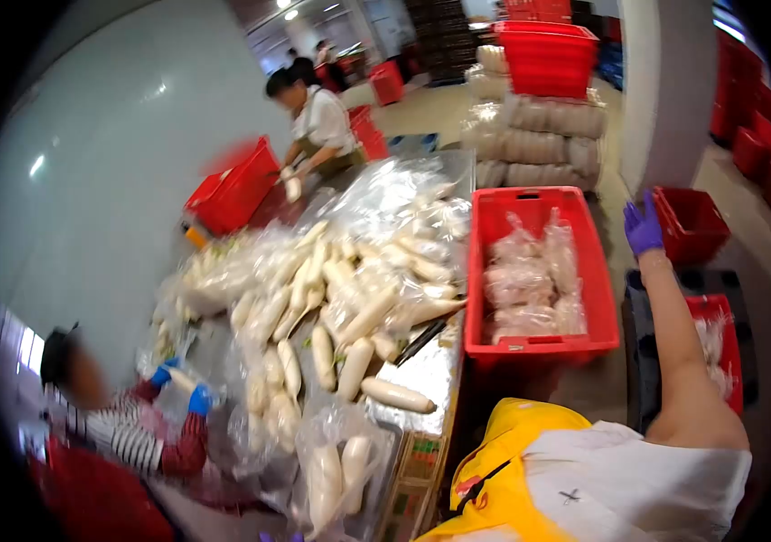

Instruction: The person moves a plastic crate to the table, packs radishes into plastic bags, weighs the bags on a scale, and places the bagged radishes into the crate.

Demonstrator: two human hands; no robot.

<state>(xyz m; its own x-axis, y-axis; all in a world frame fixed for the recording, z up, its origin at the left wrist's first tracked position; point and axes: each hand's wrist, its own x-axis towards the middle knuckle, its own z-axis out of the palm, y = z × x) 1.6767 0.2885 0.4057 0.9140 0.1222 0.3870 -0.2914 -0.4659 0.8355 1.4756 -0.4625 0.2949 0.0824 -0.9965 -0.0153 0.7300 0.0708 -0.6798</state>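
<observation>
My right hand (pixel 644 228), in a purple glove, reaches out at the upper right with its fingers apart and nothing in it. It is beside the rim of a red crate (pixel 694 237) on the floor. Only a bit of purple glove, my left hand (pixel 281 537), shows at the bottom edge; its fingers are hidden. Just above it, a clear plastic bag holds white radishes (pixel 324 479). More white radishes (pixel 372 316) and clear bags (pixel 394 194) are heaped over the metal table (pixel 444 370). A dark-handled tool (pixel 421 343) rests there.
A red crate (pixel 602 298) of bagged goods stands right of the table. Across it, a worker (pixel 327 126) handles a radish beside a tilted red crate (pixel 232 190). At left, another worker (pixel 132 425) in blue gloves holds one. Bagged stacks (pixel 539 135) and a pillar (pixel 665 90) stand beyond.
</observation>
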